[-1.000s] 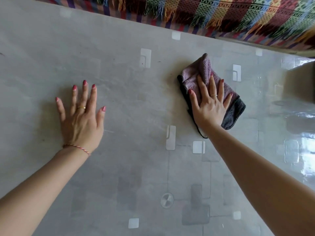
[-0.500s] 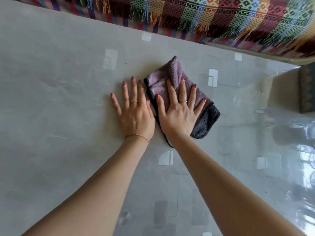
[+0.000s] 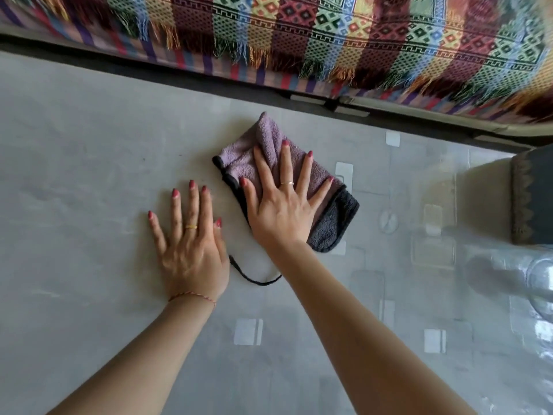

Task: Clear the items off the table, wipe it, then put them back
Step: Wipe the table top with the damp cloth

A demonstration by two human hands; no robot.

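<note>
Both hands down flat, centre of the frame. Right hand (image 3: 282, 211) spread wide over the folded cloth (image 3: 269, 139), fingers straight, pressing rather than gripping. Left hand (image 3: 191, 250) just beside it at lower left, palm and straight fingers planted on the bare surface (image 3: 74, 190), holding nothing, thumb close to the cloth's dark edge.

Cloth lilac on top, dark grey underneath, sitting mid-frame toward the far edge of the surface, grey corner poking out at the right of the palm. Thin dark loop (image 3: 254, 280) trailing from it toward the bottom, between the two wrists.

Wiping step, by the look of it: no items in reach on the grey patterned surface, only the cloth. Dark box-like object (image 3: 532, 199) cut off at the right edge, identity unclear. Glossy glare at lower right, possibly damp, hard to say. Bright woven throw with fringe (image 3: 329, 34) along the top, beyond the far edge.

Next move, as a judgement: steady downward pressure through the right palm and a sweep across unwiped ground, left hand bracing or lifting out of the path. Watch for the loop snagging under a wrist, and the folded cloth bunching or unfolding under the push.
</note>
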